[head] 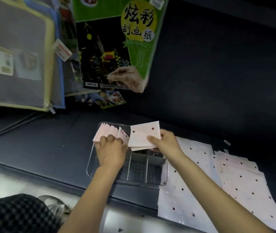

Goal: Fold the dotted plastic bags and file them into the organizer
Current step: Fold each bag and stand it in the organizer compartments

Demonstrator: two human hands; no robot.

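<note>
Pinching a folded bag (144, 136) over the clear organizer (165, 175), the right hand (165, 142) grasps its edge; the left hand (112, 148) curls onto the filed bags (110, 132) at the organizer's far end; flat bags (234, 179) lie just right.

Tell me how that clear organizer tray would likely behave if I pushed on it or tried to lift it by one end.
The organizer looks like rigid clear plastic with upright dividers, so it should keep its shape rather than flex. It is low and wide, so tipping seems unlikely. It probably weighs little, holding only folded bags, so a push may slide it across the smooth dark table.
</note>
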